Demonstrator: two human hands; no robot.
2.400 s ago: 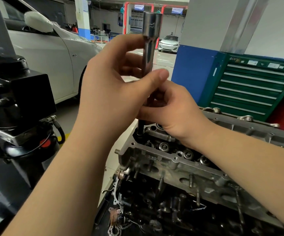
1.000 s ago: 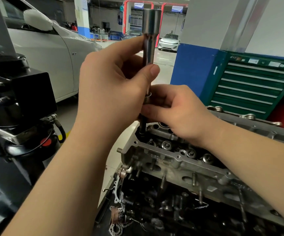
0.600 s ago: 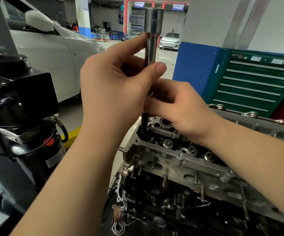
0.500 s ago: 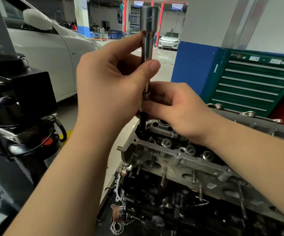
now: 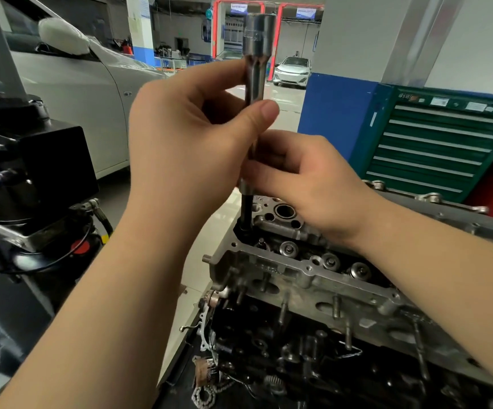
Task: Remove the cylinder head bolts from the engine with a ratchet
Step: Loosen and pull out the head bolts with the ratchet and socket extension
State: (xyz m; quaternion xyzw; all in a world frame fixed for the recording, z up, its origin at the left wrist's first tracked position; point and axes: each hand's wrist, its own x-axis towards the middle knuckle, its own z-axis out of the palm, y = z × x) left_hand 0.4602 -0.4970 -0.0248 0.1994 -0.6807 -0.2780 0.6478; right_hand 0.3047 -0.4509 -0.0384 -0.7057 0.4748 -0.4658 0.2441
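Far left: black machine housing with a looped cable, white car behind it. Your left hand pinches the long chrome deep socket between thumb and fingers, upright, wide end on top. Below it a dark bolt shank runs down into the near-left corner of the grey aluminium cylinder head. Your right hand pinches the socket's lower end just above the head. Green drawer tool cabinet at right, well apart
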